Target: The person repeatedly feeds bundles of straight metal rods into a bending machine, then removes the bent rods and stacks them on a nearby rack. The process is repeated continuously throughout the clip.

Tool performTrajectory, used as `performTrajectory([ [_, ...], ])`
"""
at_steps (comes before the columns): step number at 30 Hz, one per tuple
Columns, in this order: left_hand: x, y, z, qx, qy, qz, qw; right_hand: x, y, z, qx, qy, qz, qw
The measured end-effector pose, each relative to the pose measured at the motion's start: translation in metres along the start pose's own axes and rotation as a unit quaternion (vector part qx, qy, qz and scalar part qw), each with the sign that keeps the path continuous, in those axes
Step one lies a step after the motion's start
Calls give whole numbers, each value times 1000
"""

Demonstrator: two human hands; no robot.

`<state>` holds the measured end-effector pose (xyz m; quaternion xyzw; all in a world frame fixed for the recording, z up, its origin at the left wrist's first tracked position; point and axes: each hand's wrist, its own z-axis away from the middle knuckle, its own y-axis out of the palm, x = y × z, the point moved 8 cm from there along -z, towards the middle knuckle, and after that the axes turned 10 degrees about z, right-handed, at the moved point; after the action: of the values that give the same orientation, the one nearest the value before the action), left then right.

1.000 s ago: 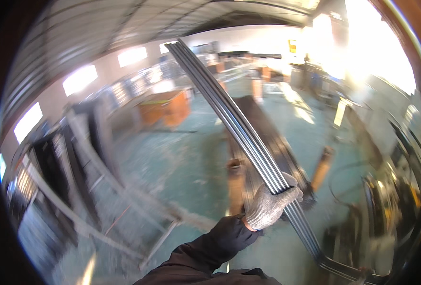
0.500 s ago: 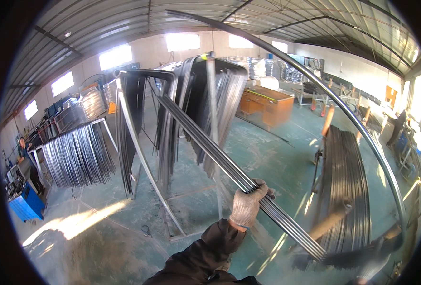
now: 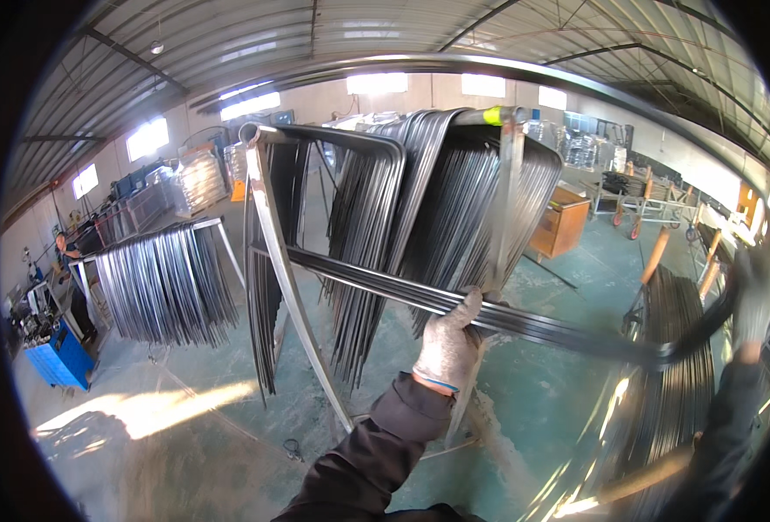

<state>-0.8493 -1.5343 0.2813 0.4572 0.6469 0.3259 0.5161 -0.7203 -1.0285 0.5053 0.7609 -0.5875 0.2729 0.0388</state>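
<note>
1. Metal rack (image 3: 303,304): standing straight ahead of you, with dark bent tubes (image 3: 367,235) hanging close together off its top bar.
2. Bundle of bent tubes (image 3: 376,283): you're holding it up, in front of you. Lower run is slanting toward the rack, bend is sitting at your right, upper run is arching overhead. Whether the far end is touching the rack, can't tell. Step in hand, judging: supporting and steering the bundle beside the rack. Next move is probably calling for level hands and keeping both runs clear of the rack's legs.
3. Stack of long tubes (image 3: 676,409): lying low on your right, beyond the bend.
4. Left hand (image 3: 447,344): gloved; fingers are wrapping the lower run, thumb over the top.
5. Right hand (image 3: 754,296): blurring beside the bend; can't tell whether its fingers are gripping or spreading.
</note>
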Motion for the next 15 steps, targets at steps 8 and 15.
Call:
performTrajectory([
  [8,-199,-1,83,67,413,-563,713,297,201,-161,11,-169,31,985],
  [15,-326,-34,42,-90,472,-575,662,555,352,-26,68,-320,-20,945],
])
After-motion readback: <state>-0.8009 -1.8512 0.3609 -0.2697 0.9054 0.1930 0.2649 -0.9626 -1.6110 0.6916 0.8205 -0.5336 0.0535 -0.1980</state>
